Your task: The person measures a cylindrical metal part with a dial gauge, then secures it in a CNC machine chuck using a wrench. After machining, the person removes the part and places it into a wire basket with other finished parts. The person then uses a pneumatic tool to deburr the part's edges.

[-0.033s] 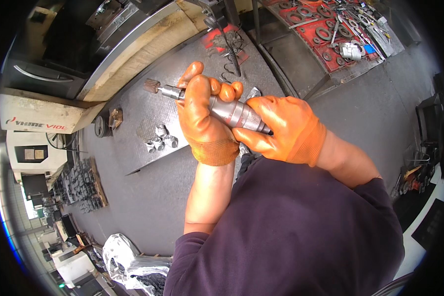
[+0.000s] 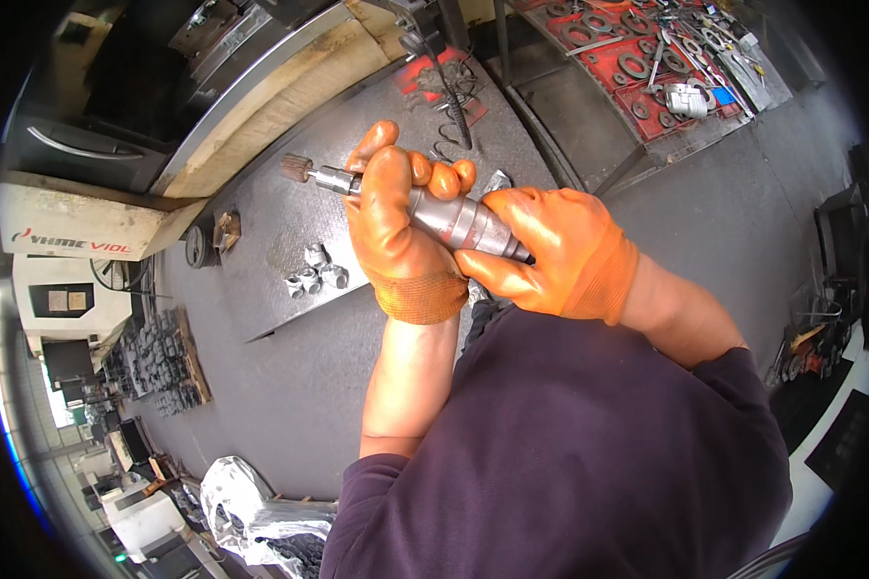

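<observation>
I hold a silver die grinder point(image 2: 446, 218) in front of my chest, with its burr point(image 2: 297, 168) pointing to the upper left. My left hand point(image 2: 388, 220), in an orange glove, is wrapped round the front of the body, just behind the collet point(image 2: 336, 179). Around the tapered rear end closes my right hand point(image 2: 562, 251), gloved the same way, its thumb and fingers on either side. Part of the body is hidden by the gloves. Beyond the left hand, several small grey metal pipe fittings point(image 2: 333, 276) stand together on a metal table point(image 2: 278, 241).
A black coiled hose point(image 2: 457, 106) hangs over the table's far side. At the upper right a red-topped bench point(image 2: 603, 68) carries metal rings and tools. A machine point(image 2: 87, 135) stands at the left, and a plastic-wrapped load point(image 2: 237, 497) sits at the lower left.
</observation>
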Motion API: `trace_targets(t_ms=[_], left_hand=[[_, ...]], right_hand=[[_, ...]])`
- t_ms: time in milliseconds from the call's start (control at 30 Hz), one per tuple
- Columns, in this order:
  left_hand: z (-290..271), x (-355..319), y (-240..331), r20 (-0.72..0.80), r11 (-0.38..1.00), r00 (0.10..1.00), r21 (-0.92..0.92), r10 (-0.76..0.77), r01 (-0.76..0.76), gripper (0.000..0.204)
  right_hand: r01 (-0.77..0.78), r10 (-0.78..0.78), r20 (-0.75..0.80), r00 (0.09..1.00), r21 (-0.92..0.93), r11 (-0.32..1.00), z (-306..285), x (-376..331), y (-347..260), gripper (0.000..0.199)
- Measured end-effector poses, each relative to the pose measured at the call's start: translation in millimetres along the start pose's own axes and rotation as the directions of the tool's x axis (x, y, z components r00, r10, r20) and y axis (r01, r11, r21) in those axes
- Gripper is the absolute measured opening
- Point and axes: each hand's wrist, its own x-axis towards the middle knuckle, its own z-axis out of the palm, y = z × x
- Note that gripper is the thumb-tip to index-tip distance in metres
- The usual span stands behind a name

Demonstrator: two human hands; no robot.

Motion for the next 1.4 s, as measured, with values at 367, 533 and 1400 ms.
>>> trace_targets(t_ms=[367,533,1400], left_hand=[[4,0,-10,0.036,0.999,0.999,0.039,0.032,-0.033,0.045],[-4,12,-15,0.439,0.984,0.898,-0.138,-0.04,0.111,0.041],[49,14,-25,0.174,0.916,0.976,0.398,-0.13,0.051,0.039]], right_hand=[[-0.317,0.254,0.194,0.947,0.466,0.826,-4,1,7,0.013],[-0.83,0.167,0.82,0.547,0.557,-0.017,-19,16,13,0.031],[-0.738,0.549,0.499,0.67,0.374,0.561,4,-13,28,0.052]])
